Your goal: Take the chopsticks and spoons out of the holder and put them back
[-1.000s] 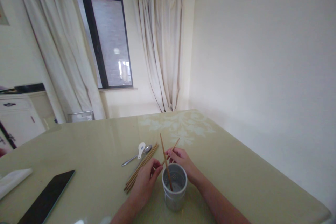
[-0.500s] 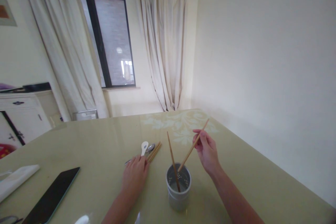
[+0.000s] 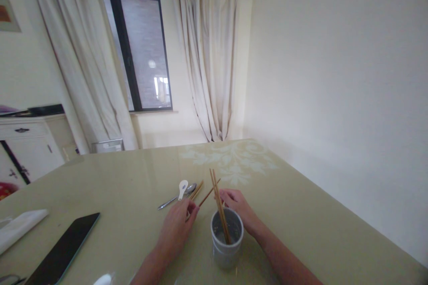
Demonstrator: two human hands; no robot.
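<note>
A grey cup (image 3: 227, 254) with a perforated bottom stands near the front of the table, and two wooden chopsticks (image 3: 221, 213) lean in it. My left hand (image 3: 179, 222) is closed on a single chopstick (image 3: 207, 195), which slants up to the right toward the cup's chopsticks. My right hand (image 3: 237, 205) is just behind the cup's rim, its fingers bent together; the chopsticks partly cover them, so what they grip is unclear. Beyond my left hand lie a white spoon (image 3: 183, 188), a metal spoon (image 3: 190, 189) and more chopsticks (image 3: 197, 190).
A dark tablet or phone (image 3: 65, 249) lies on the left of the glossy table (image 3: 127, 178), beside a white flat object (image 3: 22, 229). A white shiny thing (image 3: 103, 279) shows at the bottom edge. A wall (image 3: 334, 98) runs along the right side.
The chopstick from my right hand now stands in the cup beside the first. My right hand has moved left behind the cup. My left hand has raised a chopstick from the pile.
</note>
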